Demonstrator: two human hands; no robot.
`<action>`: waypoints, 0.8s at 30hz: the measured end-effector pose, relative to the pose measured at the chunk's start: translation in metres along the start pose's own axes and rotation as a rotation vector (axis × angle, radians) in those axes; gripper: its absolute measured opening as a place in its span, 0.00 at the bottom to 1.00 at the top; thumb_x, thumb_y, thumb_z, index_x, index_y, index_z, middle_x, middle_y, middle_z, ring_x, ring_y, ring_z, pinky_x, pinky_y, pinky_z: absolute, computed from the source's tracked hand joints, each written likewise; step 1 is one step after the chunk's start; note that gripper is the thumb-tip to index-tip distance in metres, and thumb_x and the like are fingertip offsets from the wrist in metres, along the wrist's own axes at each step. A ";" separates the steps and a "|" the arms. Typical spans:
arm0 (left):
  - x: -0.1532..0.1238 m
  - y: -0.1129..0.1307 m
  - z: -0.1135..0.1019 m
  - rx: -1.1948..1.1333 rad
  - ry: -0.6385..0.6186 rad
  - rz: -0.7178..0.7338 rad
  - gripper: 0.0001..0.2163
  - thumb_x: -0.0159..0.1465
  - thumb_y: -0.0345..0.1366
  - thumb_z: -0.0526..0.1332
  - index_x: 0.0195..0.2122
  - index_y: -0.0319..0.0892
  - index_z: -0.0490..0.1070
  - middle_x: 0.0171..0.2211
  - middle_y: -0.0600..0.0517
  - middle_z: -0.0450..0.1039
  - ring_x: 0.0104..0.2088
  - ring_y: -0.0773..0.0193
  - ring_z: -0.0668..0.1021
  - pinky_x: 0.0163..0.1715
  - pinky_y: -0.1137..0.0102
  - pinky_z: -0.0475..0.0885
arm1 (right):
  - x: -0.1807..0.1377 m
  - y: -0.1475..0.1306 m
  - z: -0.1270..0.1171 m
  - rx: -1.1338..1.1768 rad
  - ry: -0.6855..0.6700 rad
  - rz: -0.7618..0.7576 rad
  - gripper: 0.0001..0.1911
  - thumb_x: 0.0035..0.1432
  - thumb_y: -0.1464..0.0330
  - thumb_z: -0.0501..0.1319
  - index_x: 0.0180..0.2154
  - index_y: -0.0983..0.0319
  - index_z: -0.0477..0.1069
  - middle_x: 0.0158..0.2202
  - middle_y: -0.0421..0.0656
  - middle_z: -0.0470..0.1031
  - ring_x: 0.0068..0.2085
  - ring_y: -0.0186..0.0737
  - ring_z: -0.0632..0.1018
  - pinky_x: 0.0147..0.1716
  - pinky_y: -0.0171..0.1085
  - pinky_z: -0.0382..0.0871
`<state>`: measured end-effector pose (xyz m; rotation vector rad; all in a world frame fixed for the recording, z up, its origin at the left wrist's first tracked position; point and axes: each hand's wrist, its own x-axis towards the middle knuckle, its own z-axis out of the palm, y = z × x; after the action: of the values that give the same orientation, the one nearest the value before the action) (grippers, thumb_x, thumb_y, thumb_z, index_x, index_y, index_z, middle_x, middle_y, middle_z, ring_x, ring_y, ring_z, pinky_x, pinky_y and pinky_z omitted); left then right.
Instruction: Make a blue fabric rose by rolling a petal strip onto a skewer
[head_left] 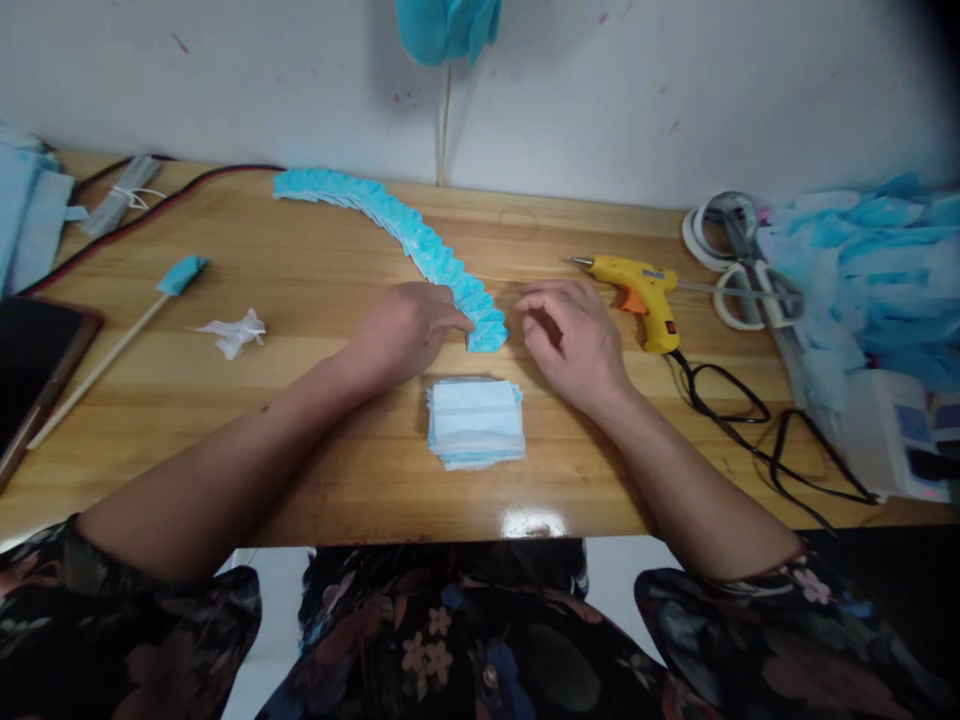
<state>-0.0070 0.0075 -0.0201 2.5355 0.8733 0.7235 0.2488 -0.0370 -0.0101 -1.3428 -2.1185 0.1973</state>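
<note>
A curved row of overlapping light-blue folded pieces [427,250] runs from the back left of the table toward the middle. My left hand [401,335] rests beside its near end, one finger stretched out and touching the last pieces; its other fingers are partly hidden, and I see nothing gripped. Just right of that end, my right hand [574,340] is held with curved fingers and thumb apart, with nothing visible between them. Below both hands lies a stack of white and pale-blue rectangular sheets [476,422].
To the right lie a yellow glue gun [637,290] with black cord, scissors [757,293], tape rolls [720,228] and a blue pile [877,270]. A blue-tipped stick [105,360], a crumpled white scrap [236,332] and a phone [37,365] are left. A blue flower [448,28] stands behind.
</note>
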 end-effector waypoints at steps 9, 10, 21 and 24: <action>-0.001 -0.001 0.001 -0.064 0.025 -0.022 0.18 0.66 0.25 0.54 0.42 0.45 0.84 0.41 0.50 0.84 0.45 0.59 0.84 0.49 0.65 0.78 | -0.001 -0.005 0.002 -0.015 -0.076 0.016 0.02 0.63 0.66 0.66 0.36 0.56 0.77 0.50 0.47 0.82 0.53 0.55 0.79 0.54 0.54 0.69; -0.001 0.000 0.000 -0.081 0.022 -0.032 0.18 0.66 0.25 0.54 0.41 0.45 0.84 0.41 0.50 0.84 0.45 0.60 0.84 0.50 0.65 0.77 | -0.001 -0.006 0.002 -0.014 -0.079 0.021 0.02 0.62 0.66 0.66 0.36 0.56 0.77 0.50 0.47 0.82 0.53 0.55 0.79 0.53 0.54 0.69; 0.000 0.005 0.000 -0.178 0.166 -0.079 0.15 0.66 0.26 0.54 0.37 0.42 0.83 0.36 0.50 0.83 0.38 0.63 0.82 0.42 0.69 0.76 | -0.001 -0.003 0.003 0.014 -0.054 -0.024 0.04 0.66 0.68 0.63 0.36 0.57 0.76 0.50 0.47 0.83 0.52 0.54 0.79 0.52 0.53 0.69; 0.000 0.004 0.002 -0.054 0.097 -0.087 0.17 0.68 0.28 0.53 0.43 0.43 0.84 0.39 0.48 0.83 0.40 0.61 0.83 0.42 0.68 0.76 | -0.001 -0.001 0.004 0.003 -0.045 -0.038 0.05 0.66 0.68 0.62 0.36 0.56 0.76 0.50 0.47 0.82 0.52 0.54 0.79 0.52 0.53 0.69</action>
<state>-0.0041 0.0039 -0.0193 2.4158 0.9759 0.8372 0.2456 -0.0375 -0.0129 -1.3067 -2.1787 0.2176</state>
